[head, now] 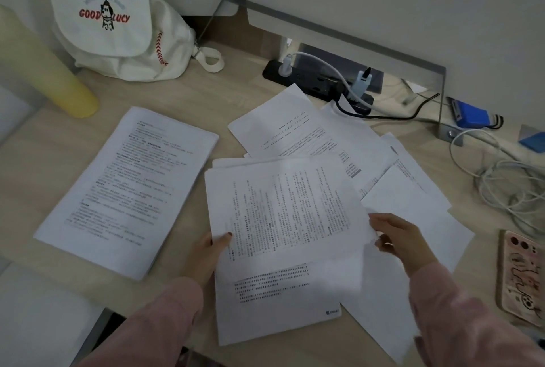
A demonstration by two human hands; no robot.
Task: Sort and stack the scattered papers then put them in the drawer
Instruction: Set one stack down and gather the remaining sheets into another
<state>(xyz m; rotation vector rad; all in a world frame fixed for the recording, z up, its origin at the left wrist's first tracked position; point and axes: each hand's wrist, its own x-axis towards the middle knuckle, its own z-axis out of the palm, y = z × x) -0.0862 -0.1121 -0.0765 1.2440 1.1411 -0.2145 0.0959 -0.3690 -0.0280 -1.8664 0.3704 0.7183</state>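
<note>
At the near edge of the table (182,92), a printed sheet (289,207) is held between two hands in pink sleeves (165,316). Its left edge is pinched by the left hand (211,251), thumb on top and fingers underneath, and its lower right corner is gripped by the curled fingers of the right hand (398,241). Under the sheet, loose papers (274,301) are fanned across the near middle of the table, some printed and some blank, overlapping at odd angles and reaching to the near edge. A neat stack (126,189) of printed pages is laid apart from them toward the left edge, turned slightly askew. By the right edge, a phone (520,275) in a pink case is set back upward, just beside the outermost blank page. Beyond the held sheet, further scattered sheets (283,127) are spread toward the far edge, where a corner of one is touched by a black power strip (318,80) with several plugs in it. White cables (507,178) are tangled along the right edge, and a blue object (472,116), too blurred to identify, is seen near the far right corner. At the far left corner a white canvas bag (118,27) lettered "GOOD LUCY" is propped against the wall, and a pale yellow cylinder (50,71) is seen slanting over the left edge beside it.
</note>
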